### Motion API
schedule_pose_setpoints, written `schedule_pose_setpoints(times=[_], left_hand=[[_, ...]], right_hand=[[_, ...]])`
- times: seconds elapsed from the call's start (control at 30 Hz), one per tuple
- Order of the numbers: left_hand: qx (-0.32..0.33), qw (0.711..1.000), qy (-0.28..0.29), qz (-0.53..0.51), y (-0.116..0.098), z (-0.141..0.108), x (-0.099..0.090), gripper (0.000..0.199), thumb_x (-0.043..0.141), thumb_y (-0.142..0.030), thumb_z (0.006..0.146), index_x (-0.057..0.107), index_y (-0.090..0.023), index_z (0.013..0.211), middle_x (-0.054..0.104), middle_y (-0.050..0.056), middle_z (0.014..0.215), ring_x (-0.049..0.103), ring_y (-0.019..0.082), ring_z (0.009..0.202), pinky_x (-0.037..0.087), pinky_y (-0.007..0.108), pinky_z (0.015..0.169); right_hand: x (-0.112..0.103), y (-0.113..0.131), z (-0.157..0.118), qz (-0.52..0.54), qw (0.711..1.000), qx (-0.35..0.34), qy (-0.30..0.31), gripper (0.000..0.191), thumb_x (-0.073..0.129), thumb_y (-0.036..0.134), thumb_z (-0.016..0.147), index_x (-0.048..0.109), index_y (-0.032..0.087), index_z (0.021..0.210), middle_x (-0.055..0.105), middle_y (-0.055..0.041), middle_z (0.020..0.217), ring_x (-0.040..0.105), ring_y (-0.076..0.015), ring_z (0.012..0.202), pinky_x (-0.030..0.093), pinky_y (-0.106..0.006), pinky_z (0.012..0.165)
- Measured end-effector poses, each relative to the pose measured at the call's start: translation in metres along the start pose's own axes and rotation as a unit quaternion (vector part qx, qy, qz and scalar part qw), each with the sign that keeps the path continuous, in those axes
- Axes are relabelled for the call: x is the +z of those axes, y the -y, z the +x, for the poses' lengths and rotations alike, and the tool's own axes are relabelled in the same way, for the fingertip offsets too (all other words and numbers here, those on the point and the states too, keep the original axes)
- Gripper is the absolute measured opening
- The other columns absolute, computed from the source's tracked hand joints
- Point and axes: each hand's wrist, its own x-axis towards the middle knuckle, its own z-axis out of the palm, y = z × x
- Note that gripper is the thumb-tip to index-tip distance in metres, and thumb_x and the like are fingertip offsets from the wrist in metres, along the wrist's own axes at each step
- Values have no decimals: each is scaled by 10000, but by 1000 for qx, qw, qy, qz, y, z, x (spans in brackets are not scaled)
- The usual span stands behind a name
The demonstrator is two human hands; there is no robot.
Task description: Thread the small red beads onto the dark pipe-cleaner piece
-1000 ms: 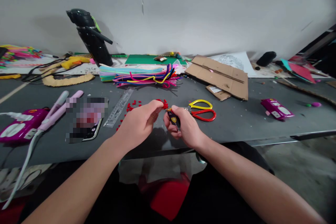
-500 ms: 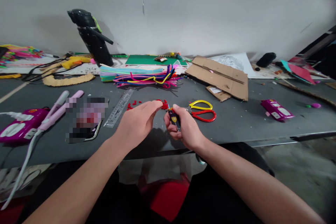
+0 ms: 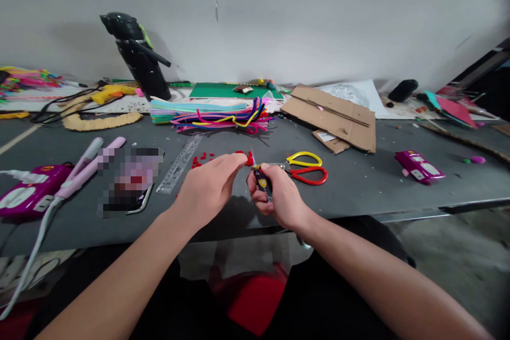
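Observation:
My left hand (image 3: 211, 183) is closed, pinching a small red fuzzy piece (image 3: 249, 159) that looks like pipe cleaner; the fingers hide part of it. In my right hand (image 3: 279, 191) is a dark lighter (image 3: 263, 181) with a yellow emblem, gripped with the thumb on its top. A thin flame (image 3: 252, 154) rises from the lighter beside the red piece. Several short red bits (image 3: 204, 156) lie on the table just beyond my left hand. Scissors (image 3: 306, 167) with one yellow and one red handle lie to the right of my right hand.
A clear ruler (image 3: 179, 164), a phone (image 3: 137, 175), a pink hair straightener (image 3: 90, 167) and a purple power block (image 3: 34, 191) lie left. Bundled pipe cleaners (image 3: 215, 114) and cardboard (image 3: 330, 117) lie behind. A black flask (image 3: 141, 58) stands back left; another purple block (image 3: 419, 167) sits right.
The flame at the lighter's top now stands taller and more upright beside the red piece. Both hands stay in nearly the same place.

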Motion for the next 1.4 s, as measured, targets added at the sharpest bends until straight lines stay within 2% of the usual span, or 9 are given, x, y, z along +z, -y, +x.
schedule_pose_setpoints(times=[0.3, 0.47, 0.57, 0.67, 0.77, 0.93, 1.1, 1.2, 1.4], left_hand=[[-6, 1000, -9, -24, 1, 0, 0, 251, 411, -250, 1026, 611, -215, 1173, 744, 48, 1074, 695, 164, 921, 497, 254, 785], [-54, 990, 1, -133, -4, 3, -3, 203, 440, -269, 1017, 619, -205, 1088, 702, 12, 921, 629, 121, 770, 466, 226, 716], [-119, 961, 10, -249, -8, 6, -3, 172, 501, -329, 1001, 619, -205, 1019, 604, -24, 753, 527, 97, 629, 426, 208, 599], [-172, 913, 22, -370, -11, 8, -2, 200, 537, -394, 987, 603, -205, 984, 511, -46, 654, 436, 84, 541, 366, 201, 503], [-188, 882, 20, -432, -14, 9, -2, 225, 560, -421, 973, 594, -201, 940, 509, -44, 658, 419, 77, 526, 343, 198, 473], [-197, 882, -18, -428, -24, 9, 2, 221, 587, -399, 960, 622, -184, 921, 575, -21, 684, 497, 88, 573, 409, 198, 519], [-214, 894, -95, -383, -38, 6, 10, 174, 611, -333, 943, 660, -173, 896, 589, -26, 658, 508, 78, 539, 430, 185, 504], [-224, 897, -124, -362, -41, 4, 13, 159, 609, -307, 940, 675, -170, 894, 616, -22, 660, 529, 76, 524, 441, 182, 497], [-213, 904, -145, -342, -39, 3, 13, 119, 626, -264, 923, 699, -173, 896, 653, -25, 653, 551, 71, 504, 448, 173, 491]], right_hand=[[-3, -3, 0, -19, 1000, -17, 10, 560, 425, 624, 920, 534, 161, 625, 306, 64, 469, 182, -50, 409, 145, -181, 386], [-3, -4, 1, -37, 999, -21, 23, 598, 402, 650, 936, 530, 153, 630, 299, 69, 468, 192, -45, 406, 148, -177, 386], [-6, -5, 3, -27, 997, -55, 36, 506, 424, 604, 957, 537, 161, 739, 357, 69, 495, 243, -50, 407, 187, -176, 392], [-10, -3, 3, -16, 993, -105, 57, 390, 463, 552, 970, 523, 184, 855, 463, 55, 551, 358, -65, 418, 258, -185, 411], [-14, 0, 3, -30, 989, -136, 55, 441, 471, 600, 964, 568, 175, 894, 551, 18, 631, 478, -88, 457, 323, -205, 420], [-14, 2, 4, 9, 988, -148, 34, 461, 558, 630, 912, 602, 172, 873, 550, 22, 629, 510, -97, 458, 366, -217, 416], [-11, -1, 5, 11, 988, -153, 12, 492, 530, 673, 905, 593, 185, 903, 496, 51, 567, 417, -71, 388, 291, -203, 386], [-9, -5, 4, 21, 989, -146, 27, 429, 512, 600, 949, 576, 180, 886, 479, 53, 596, 368, -51, 407, 268, -199, 415], [-7, -8, 1, -18, 983, -169, 75, 290, 509, 450, 995, 512, 197, 852, 512, 37, 688, 466, -81, 520, 340, -227, 487]])
